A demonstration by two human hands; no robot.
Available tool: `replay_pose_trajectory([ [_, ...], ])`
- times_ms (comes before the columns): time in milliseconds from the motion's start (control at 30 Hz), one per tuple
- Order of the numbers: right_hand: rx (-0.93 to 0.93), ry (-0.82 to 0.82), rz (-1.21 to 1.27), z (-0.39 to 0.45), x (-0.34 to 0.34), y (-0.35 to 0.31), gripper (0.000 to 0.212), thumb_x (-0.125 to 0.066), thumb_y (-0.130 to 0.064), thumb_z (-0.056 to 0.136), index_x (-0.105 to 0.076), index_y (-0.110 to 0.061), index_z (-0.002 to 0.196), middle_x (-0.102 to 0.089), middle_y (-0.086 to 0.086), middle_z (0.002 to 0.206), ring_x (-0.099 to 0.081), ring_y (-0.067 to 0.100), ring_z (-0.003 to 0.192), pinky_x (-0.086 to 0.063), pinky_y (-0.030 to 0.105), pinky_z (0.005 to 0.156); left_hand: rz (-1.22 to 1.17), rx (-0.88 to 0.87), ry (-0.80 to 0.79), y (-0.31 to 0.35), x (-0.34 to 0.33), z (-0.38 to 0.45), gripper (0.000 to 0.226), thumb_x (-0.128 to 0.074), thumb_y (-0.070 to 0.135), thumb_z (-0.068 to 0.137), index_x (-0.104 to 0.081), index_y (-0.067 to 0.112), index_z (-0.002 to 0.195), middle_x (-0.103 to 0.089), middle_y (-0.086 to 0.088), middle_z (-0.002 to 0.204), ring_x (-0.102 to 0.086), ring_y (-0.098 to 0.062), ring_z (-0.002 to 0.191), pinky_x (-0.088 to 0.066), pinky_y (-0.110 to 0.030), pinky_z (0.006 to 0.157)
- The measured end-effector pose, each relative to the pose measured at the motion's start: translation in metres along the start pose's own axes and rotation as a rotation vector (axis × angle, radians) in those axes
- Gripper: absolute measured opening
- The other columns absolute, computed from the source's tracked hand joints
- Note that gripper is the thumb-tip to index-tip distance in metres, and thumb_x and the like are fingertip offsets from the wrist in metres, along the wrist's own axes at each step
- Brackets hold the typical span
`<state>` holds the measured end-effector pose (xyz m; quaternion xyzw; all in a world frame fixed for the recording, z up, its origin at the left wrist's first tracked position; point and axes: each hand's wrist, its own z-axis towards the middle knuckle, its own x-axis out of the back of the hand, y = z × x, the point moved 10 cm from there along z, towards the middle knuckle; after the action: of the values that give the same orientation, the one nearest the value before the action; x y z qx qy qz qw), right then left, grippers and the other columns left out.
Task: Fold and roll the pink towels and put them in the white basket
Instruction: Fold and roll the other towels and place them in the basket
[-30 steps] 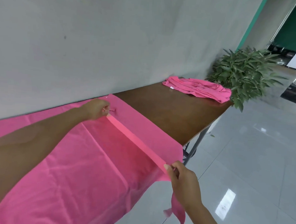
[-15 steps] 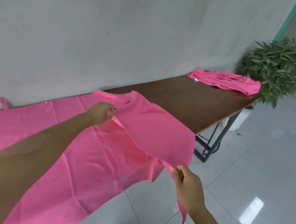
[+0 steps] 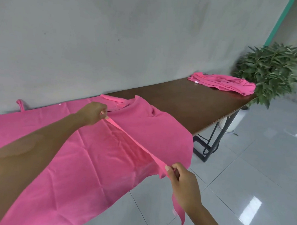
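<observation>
Pinching the raised short edge of a thin, limp pink cloth towel (image 3: 93,154) at two corners, the left hand (image 3: 93,113) and right hand (image 3: 183,185) carry it over the dark wooden worktop (image 3: 188,104); light, floppy fabric seemingly best gripped at its corners.

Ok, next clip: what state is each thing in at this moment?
Spread pink towel: flat on the table, near side hanging over the edge, right end lifted into a fold.
Left hand: pinches the towel's far edge.
Right hand: pinches the near edge, off the table.
Pile of pink towels: crumpled, untouched, far end.
Table: partly covered.
Potted plant: upright, beyond the table.
</observation>
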<state>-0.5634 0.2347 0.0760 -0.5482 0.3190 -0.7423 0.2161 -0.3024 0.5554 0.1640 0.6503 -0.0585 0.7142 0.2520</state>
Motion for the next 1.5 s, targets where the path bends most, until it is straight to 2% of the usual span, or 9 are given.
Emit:
replay_pose_trajectory([
  [100, -0.021, 0.037, 0.013, -0.013, -0.011, -0.019, 0.036, -0.05, -0.053, 0.1, -0.05, -0.029, 0.073, -0.051, -0.007, 0.057, -0.039, 0.012, 0.049, -0.04, 0.04, 0.052, -0.008, -0.043, -0.003, -0.009, 0.012, -0.014, 0.018, -0.07, 0.013, 0.094, -0.058, 0.016, 0.08, -0.066, -0.004, 0.089, -0.06, -0.026, 0.087, -0.045, -0.034, 0.075],
  [200, -0.029, 0.066, 0.022, -0.031, -0.025, -0.043, 0.036, -0.047, -0.057, 0.1, -0.052, -0.03, 0.076, -0.066, -0.004, 0.067, -0.047, 0.02, 0.052, -0.046, 0.046, 0.055, -0.011, -0.071, -0.004, -0.024, 0.028, -0.032, 0.019, -0.07, 0.011, 0.093, -0.058, 0.016, 0.08, -0.065, -0.002, 0.087, -0.06, -0.026, 0.086, -0.047, -0.036, 0.076],
  [367, -0.006, 0.109, 0.042, -0.066, -0.05, -0.097, 0.032, -0.053, -0.046, 0.101, -0.05, -0.029, 0.074, -0.049, -0.012, 0.055, -0.04, 0.012, 0.048, -0.039, 0.039, 0.05, -0.02, -0.119, 0.015, -0.058, 0.056, -0.065, 0.023, -0.07, 0.005, 0.09, -0.057, 0.016, 0.075, -0.061, 0.001, 0.078, -0.058, -0.025, 0.077, -0.042, -0.034, 0.068],
  [667, -0.022, 0.08, 0.069, -0.123, -0.109, -0.185, 0.032, -0.054, -0.042, 0.102, -0.049, -0.028, 0.074, -0.046, -0.016, 0.053, -0.04, 0.01, 0.049, -0.033, 0.028, 0.05, 0.002, -0.173, 0.003, -0.134, 0.083, -0.122, 0.018, -0.069, 0.0, 0.089, -0.061, 0.013, 0.079, -0.06, 0.0, 0.079, -0.058, -0.026, 0.08, -0.035, -0.029, 0.07],
  [833, 0.008, -0.015, 0.143, -0.144, -0.147, -0.226, 0.029, -0.058, -0.041, 0.1, -0.055, -0.023, 0.077, -0.041, -0.011, 0.054, -0.035, 0.01, 0.05, -0.032, 0.028, 0.051, 0.014, -0.161, 0.003, -0.179, 0.095, -0.148, 0.02, -0.067, -0.004, 0.087, -0.06, 0.013, 0.079, -0.062, -0.003, 0.082, -0.062, -0.031, 0.084, -0.044, -0.035, 0.074],
  [967, 0.063, -0.09, 0.175, -0.155, -0.177, -0.262, 0.026, -0.061, -0.037, 0.1, -0.056, -0.026, 0.077, -0.042, -0.008, 0.055, -0.036, 0.009, 0.051, -0.033, 0.027, 0.052, 0.009, -0.131, 0.014, -0.206, 0.106, -0.165, 0.005, -0.066, -0.003, 0.089, -0.066, 0.001, 0.086, -0.068, -0.014, 0.091, -0.061, -0.03, 0.088, -0.047, -0.04, 0.081],
  [1100, 0.11, -0.173, 0.191, -0.162, -0.208, -0.289, 0.024, -0.062, -0.037, 0.1, -0.057, -0.027, 0.079, -0.046, -0.002, 0.057, -0.038, 0.009, 0.051, -0.035, 0.029, 0.053, 0.028, -0.106, 0.016, -0.242, 0.113, -0.182, 0.01, -0.068, 0.0, 0.089, -0.065, 0.008, 0.083, -0.066, -0.005, 0.085, -0.062, -0.031, 0.086, -0.051, -0.043, 0.081],
  [1267, 0.112, -0.272, 0.219, -0.175, -0.25, -0.304, 0.017, -0.064, -0.033, 0.099, -0.062, -0.025, 0.083, -0.048, -0.009, 0.056, -0.042, 0.01, 0.052, -0.036, 0.028, 0.053, 0.064, -0.081, 0.003, -0.277, 0.121, -0.204, 0.017, -0.066, -0.001, 0.09, -0.059, 0.011, 0.08, -0.062, -0.007, 0.082, -0.055, -0.027, 0.078, -0.04, -0.033, 0.074],
  [1500, 0.115, -0.436, 0.157, -0.202, -0.309, -0.31, 0.01, -0.06, -0.03, 0.101, -0.062, -0.03, 0.091, -0.059, -0.018, 0.064, -0.055, 0.008, 0.057, -0.041, 0.022, 0.053, 0.055, 0.007, -0.037, -0.319, 0.106, -0.242, 0.014, -0.068, 0.005, 0.092, -0.062, 0.011, 0.081, -0.064, -0.005, 0.085, -0.057, -0.025, 0.081, -0.043, -0.035, 0.076],
])
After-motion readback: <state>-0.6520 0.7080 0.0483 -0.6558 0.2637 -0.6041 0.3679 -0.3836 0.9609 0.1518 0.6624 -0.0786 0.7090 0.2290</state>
